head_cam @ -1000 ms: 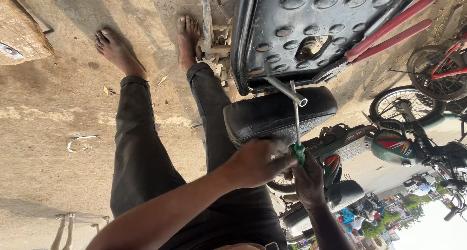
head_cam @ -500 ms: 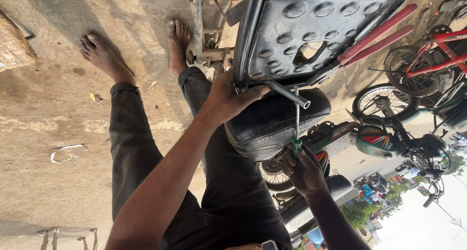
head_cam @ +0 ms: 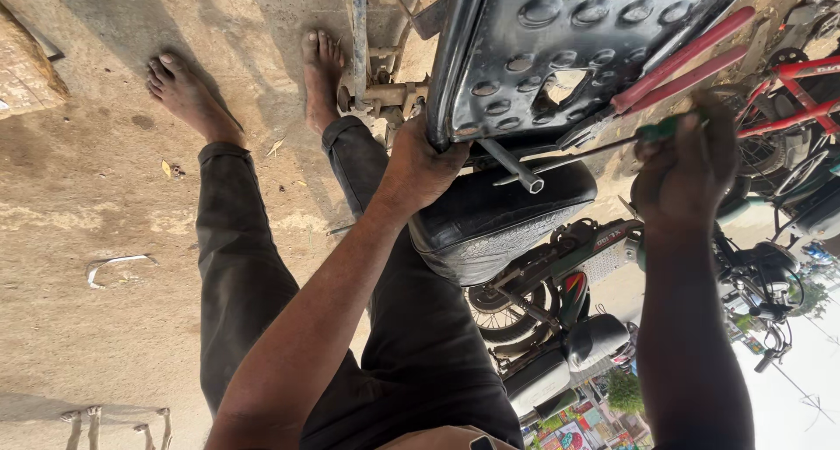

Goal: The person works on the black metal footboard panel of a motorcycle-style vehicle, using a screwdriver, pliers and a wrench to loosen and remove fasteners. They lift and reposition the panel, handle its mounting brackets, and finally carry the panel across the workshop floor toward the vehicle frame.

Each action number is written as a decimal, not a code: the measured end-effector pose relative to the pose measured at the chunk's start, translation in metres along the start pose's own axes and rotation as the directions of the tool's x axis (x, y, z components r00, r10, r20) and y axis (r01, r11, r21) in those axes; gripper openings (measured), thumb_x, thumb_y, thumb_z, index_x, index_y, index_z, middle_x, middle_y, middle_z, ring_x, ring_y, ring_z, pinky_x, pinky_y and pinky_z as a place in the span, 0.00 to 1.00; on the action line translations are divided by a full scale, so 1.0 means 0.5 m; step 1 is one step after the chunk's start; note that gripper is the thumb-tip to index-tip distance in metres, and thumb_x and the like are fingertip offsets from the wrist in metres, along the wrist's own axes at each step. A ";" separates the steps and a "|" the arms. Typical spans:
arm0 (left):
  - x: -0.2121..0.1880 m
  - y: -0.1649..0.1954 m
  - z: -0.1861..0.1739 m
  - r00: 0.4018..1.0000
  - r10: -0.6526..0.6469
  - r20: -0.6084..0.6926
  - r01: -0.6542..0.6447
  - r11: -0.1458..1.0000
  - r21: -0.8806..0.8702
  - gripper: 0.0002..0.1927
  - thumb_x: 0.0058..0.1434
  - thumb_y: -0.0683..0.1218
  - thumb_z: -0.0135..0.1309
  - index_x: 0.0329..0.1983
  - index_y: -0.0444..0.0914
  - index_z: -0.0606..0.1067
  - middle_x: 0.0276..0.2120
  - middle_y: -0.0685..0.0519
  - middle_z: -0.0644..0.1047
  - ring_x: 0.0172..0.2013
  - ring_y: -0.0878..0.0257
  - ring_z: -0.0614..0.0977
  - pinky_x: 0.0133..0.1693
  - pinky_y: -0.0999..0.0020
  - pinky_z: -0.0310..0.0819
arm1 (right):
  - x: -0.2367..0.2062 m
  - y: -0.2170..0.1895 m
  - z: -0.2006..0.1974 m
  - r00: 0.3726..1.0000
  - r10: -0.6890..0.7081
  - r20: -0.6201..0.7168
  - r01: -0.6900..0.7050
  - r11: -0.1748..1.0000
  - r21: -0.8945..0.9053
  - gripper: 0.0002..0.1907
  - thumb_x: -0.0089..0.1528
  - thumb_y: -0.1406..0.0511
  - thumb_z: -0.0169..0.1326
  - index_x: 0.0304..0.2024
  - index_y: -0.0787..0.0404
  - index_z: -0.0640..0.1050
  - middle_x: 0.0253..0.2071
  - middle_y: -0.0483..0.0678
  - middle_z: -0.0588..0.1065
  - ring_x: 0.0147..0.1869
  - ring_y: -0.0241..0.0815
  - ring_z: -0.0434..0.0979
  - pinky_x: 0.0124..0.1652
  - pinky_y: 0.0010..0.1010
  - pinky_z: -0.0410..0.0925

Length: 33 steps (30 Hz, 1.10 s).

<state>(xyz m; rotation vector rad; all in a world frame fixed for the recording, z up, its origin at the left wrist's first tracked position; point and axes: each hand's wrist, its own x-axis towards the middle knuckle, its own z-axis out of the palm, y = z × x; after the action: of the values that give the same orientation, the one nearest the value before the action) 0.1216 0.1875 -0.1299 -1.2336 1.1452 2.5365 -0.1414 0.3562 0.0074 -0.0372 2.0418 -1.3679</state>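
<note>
My left hand [head_cam: 418, 165] grips the tubular edge of a black metal rear rack [head_cam: 560, 56] with round dimples, just above the black motorcycle seat [head_cam: 499, 222]. My right hand [head_cam: 687, 170] is closed on the green handle of a screwdriver [head_cam: 612, 144], whose shaft lies across the rack towards the left. Red-handled pliers [head_cam: 682, 60] rest on the rack beside it. A metal socket tool [head_cam: 512, 165] pokes out under the rack. My legs in dark trousers and my bare feet [head_cam: 188, 95] show below on the concrete ground.
A bent metal piece [head_cam: 118, 262] lies on the concrete at left. A stone block [head_cam: 26, 65] sits at upper left. Parked motorcycles [head_cam: 560, 284] and a red bicycle [head_cam: 805, 73] crowd the right side. Thin metal legs [head_cam: 114, 415] stand at lower left.
My left hand moved from the seat up to the rack's edge. My right hand swung the screwdriver from hanging below the rack to lying across it on the right.
</note>
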 end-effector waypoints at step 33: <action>-0.004 -0.011 0.011 0.982 0.168 -0.092 -0.162 0.985 0.068 0.10 0.62 0.41 0.61 0.45 0.34 0.76 0.31 0.50 0.83 0.33 0.65 0.84 0.36 0.65 0.81 | -0.061 -0.118 0.616 0.273 0.619 0.736 0.591 0.496 -0.636 0.15 0.67 0.69 0.47 0.57 0.61 0.65 0.22 0.45 0.71 0.21 0.37 0.75 0.18 0.31 0.65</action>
<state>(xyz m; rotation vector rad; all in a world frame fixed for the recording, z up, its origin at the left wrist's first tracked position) 0.1213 0.1957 -0.1296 -1.3130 1.3891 2.5602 0.0291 0.0914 0.0028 -1.0877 1.2276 0.1801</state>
